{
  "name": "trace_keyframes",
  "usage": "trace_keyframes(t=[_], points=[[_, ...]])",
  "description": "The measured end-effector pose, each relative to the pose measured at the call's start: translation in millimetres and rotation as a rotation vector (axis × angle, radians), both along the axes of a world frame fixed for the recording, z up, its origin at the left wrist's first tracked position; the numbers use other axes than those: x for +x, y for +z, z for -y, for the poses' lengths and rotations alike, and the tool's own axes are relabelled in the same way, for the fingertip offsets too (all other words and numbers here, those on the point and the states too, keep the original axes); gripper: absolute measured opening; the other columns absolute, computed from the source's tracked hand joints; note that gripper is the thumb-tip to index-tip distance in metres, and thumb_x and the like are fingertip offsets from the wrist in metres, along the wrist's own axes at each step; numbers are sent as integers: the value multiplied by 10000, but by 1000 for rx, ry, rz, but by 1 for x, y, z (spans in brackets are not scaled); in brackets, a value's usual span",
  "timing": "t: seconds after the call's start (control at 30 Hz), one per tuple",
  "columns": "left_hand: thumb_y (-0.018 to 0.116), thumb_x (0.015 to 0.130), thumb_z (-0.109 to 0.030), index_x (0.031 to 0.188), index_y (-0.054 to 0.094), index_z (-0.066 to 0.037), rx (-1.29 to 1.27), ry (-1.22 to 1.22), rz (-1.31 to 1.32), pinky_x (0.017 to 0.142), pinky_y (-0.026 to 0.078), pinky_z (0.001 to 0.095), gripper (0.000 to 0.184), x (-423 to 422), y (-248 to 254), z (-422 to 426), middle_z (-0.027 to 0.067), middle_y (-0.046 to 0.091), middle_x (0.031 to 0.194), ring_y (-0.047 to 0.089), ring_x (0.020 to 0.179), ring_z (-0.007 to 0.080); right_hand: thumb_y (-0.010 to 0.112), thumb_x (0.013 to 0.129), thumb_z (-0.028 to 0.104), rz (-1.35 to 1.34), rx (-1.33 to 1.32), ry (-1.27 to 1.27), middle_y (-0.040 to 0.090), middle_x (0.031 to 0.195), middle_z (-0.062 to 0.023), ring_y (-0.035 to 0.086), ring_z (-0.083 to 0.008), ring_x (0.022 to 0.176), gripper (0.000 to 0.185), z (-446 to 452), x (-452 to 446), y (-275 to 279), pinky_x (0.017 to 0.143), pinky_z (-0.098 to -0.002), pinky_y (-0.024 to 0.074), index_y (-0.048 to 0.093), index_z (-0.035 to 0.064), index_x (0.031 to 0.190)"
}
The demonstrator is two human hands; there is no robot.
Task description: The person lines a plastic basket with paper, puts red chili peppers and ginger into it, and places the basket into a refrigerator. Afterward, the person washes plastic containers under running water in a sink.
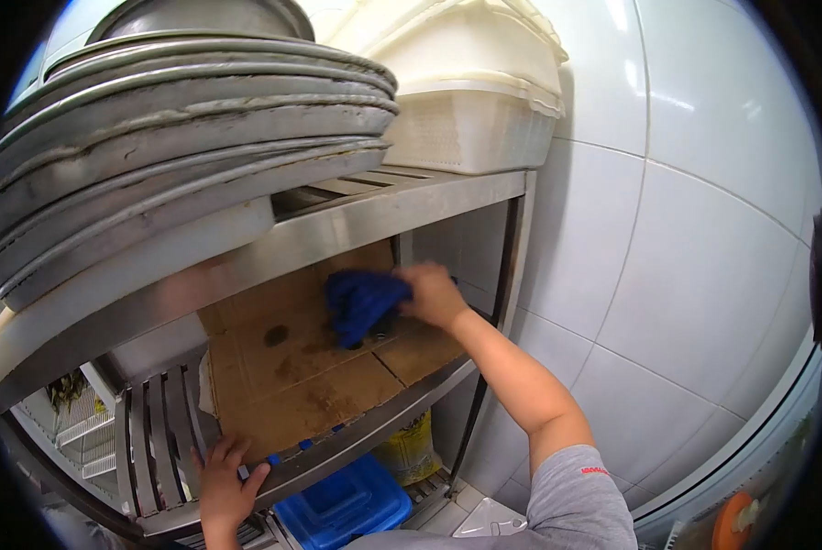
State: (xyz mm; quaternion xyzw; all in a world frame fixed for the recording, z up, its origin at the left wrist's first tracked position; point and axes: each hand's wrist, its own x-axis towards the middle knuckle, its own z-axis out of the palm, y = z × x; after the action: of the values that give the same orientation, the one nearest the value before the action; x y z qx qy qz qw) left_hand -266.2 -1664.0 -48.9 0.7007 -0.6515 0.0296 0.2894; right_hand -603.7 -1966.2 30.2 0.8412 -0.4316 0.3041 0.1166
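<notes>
Blue cloth gripped over cardboard on a lower shelf, the other hand at the shelf's front edge.

Nearest, the left hand [227,484] rests at the front edge of the grey slatted metal lower shelf [151,431], fingers spread, thumb apart, beside the cardboard's near left corner. A stack of round, dull metal pans [191,124] fills the left end of the metal upper shelf [374,202]. Below the lower shelf's front edge sits a blue plastic lidded box [345,502]. The stained brown flat cardboard [324,390] covers the lower shelf's right part; over its rear right area, the right hand [432,295], blurred, has its fingers closed on the bunched dark-blue cloth [363,302]. At the upper shelf's right end stand cream plastic baskets [475,124], beside a white tiled wall [667,266].
</notes>
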Motion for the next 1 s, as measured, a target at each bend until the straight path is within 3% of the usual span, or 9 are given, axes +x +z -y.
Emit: trace_keyframes(t=[0.2,0.33,0.47,0.53,0.63,0.73,0.8,0.87,1.0], points=[[674,793,-346,1107,662,-83,54,-66,-41,1122,126,573,409,7,6,-6,114,573,1179,480,1185,315,771,700,418,-316,157,230,418,1404,-224,396,-373,1299,818,-71,18,9,1067,-448,338,454,82,1375],[674,790,-265,1174,623,-80,-53,-63,-39,1115,199,518,430,-4,11,-12,132,558,1194,482,1173,321,778,701,287,-147,311,585,542,1260,-236,510,-388,1174,738,-134,20,53,991,-424,410,487,7,1319],[671,796,-193,1267,556,-89,-167,-39,-103,1115,243,459,496,21,-14,-1,148,499,1309,420,1267,328,726,773,251,-529,605,482,591,1166,-220,574,-350,1082,674,-212,21,72,900,-423,473,453,-43,1315],[689,792,-212,1300,510,-95,-130,-70,-149,1125,224,469,552,24,-14,-3,159,410,1394,334,1341,358,697,799,270,-631,261,485,619,1016,-184,617,-311,935,623,-242,11,29,774,-425,511,471,-75,1267],[705,783,-185,1297,514,-82,-114,-74,-113,1126,239,434,558,20,-4,-7,162,384,1435,276,1385,365,654,835,312,-900,382,565,607,928,-162,616,-285,845,590,-286,-6,22,716,-416,509,480,-87,1233],[698,800,-192,1306,515,-81,-105,-75,-101,1128,233,434,549,20,0,-6,164,384,1442,261,1396,355,660,809,279,-568,311,575,624,845,-173,617,-287,799,526,-267,-15,14,647,-392,519,514,-124,1114],[692,807,-196,1309,516,-83,-88,-66,-160,1127,230,430,543,21,-2,-4,163,384,1443,265,1395,351,660,819,369,-488,414,390,611,1038,-183,575,-315,1006,647,-238,-7,7,846,-420,481,474,-64,1261],[686,814,-200,1311,517,-85,-104,-58,-215,1127,228,426,537,23,-3,-3,162,385,1444,269,1394,347,683,758,484,-272,190,373,494,1322,-217,412,-352,1281,782,-195,-3,-29,1064,-517,289,457,-8,1322],[627,860,-237,1328,513,-85,-115,-55,-256,1138,196,396,505,25,-2,-4,156,397,1446,284,1397,301,751,674,447,55,17,294,501,1321,-170,403,-353,1281,780,-149,11,-115,1092,-530,227,502,48,1296]])
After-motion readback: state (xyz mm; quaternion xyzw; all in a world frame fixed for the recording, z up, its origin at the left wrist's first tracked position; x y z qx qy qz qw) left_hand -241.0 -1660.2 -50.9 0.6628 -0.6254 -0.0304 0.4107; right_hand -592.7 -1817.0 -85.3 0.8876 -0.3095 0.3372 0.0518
